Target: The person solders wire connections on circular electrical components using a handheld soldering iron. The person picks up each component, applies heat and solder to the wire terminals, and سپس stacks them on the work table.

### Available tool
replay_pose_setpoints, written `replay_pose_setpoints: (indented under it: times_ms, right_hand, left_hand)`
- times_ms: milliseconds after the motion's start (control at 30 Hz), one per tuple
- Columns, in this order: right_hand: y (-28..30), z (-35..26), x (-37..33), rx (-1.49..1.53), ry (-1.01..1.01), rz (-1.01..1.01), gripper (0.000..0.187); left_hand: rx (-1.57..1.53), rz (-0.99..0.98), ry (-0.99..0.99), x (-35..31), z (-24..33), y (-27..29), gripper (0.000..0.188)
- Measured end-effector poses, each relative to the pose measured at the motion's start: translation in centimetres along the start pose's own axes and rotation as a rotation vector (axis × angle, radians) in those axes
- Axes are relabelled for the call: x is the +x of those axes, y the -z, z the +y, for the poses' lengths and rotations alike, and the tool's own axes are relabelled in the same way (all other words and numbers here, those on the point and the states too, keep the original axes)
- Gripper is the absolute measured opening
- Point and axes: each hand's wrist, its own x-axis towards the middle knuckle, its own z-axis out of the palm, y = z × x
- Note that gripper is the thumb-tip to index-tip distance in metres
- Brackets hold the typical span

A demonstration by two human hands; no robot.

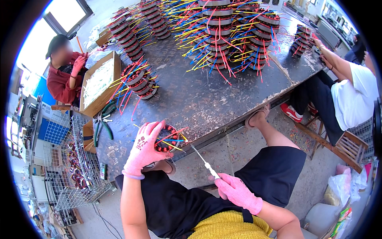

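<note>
My left hand (145,146), in a pink glove, is wrapped around a motor stator (167,137) at the near edge of the table. Red, blue and yellow lead wires stick out of the stator to the right. My right hand (238,192), also gloved in pink, grips the white handle of a thin metal-shafted hand tool (208,166). The shaft slants up and left, its tip close to the wires; whether it touches them I cannot tell. Left of the stator lie green-handled pliers (106,129).
Tall stacks of wired stators (218,36) crowd the far part of the dark table (191,101). A short stack (139,81) stands nearer. At left are a cardboard box (113,71) of white strips and a wire basket (67,175). Co-workers sit left and right; one touches a stack (301,40).
</note>
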Motion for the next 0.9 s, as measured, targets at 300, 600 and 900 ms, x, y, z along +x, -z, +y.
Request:
replay_pose_setpoints:
  times_ms: [300,600,900]
  right_hand:
    - [0.06,0.09,-0.02,0.008,0.000,0.006,0.036]
    - [-0.02,0.38,0.22,0.035,-0.007,0.001,0.036]
    - [0.07,0.20,0.21,0.003,0.015,0.004,0.036]
  left_hand:
    - [-0.025,-0.009,-0.006,0.11,0.06,0.15,0.102]
    - [-0.051,-0.006,0.002,0.12,0.26,0.28,0.102]
    - [-0.046,-0.007,-0.004,0.13,0.19,0.20,0.103]
